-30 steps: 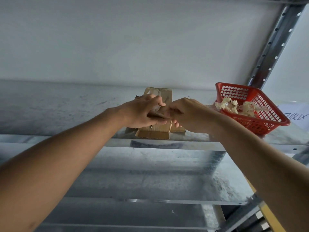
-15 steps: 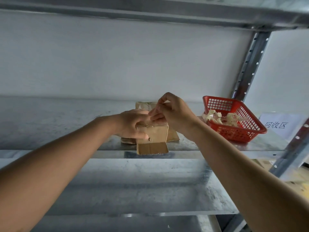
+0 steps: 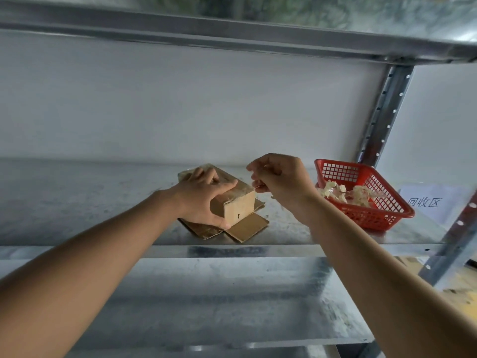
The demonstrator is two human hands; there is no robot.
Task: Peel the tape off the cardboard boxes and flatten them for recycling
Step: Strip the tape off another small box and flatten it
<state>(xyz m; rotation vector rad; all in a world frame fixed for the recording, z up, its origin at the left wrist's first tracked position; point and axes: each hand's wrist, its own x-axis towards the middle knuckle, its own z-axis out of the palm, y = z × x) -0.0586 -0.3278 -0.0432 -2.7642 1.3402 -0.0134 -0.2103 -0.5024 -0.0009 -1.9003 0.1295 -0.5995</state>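
Nearest to me is the lower shelf [image 3: 206, 293], bare metal under my forearms. Above it is the shelf [image 3: 90, 202] where I work.

My left hand [image 3: 204, 200] grips the box [image 3: 238, 209] from its left side: the fingers are curled over the top and the thumb lies along the bottom edge. I hold it like this so the box does not slide or lift when I pull. The box stands on a flat piece of cardboard [image 3: 247, 227], I think a box that is already flattened, so this place serves as my pile.

My right hand [image 3: 281, 179] is just to the right of the box, a little higher, fingers curled in a pinch. A thin clear strip of tape [image 3: 251, 187] runs from the box's top edge to these fingers. I judge that I am in the middle of peeling, and the tape is not yet fully off.

Farther right is the red basket [image 3: 392, 215] with crumpled tape [image 3: 343, 193] inside. It is near my right hand, so I can drop each strip there easily. Beyond it lies a paper label [image 3: 436, 202], and behind all is the white wall [image 3: 180, 99].
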